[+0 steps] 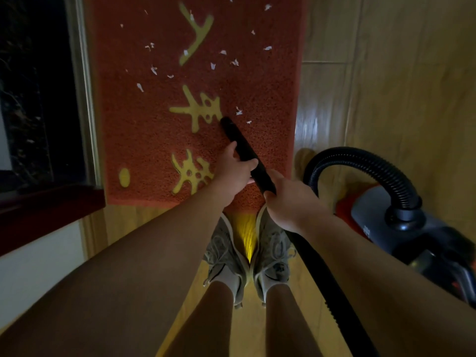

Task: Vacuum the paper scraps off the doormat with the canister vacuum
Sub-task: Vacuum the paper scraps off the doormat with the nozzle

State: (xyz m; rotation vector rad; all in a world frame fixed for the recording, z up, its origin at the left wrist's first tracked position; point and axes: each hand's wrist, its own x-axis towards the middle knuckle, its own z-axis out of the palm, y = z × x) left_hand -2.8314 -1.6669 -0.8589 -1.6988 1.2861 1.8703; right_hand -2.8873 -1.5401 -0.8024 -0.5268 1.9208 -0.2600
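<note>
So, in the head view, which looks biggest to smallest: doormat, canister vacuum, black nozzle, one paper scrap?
1. doormat, though cut off at the top
2. canister vacuum, partly out of frame
3. black nozzle
4. paper scrap, smallest by far

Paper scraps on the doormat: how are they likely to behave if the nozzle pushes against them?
The paper scraps look small, thin and curled, so probably very light and floppy, lifting easily under suction. The doormat has a coarse texture, so a scrap pushed by the nozzle may snag or crumple rather than slide.
</note>
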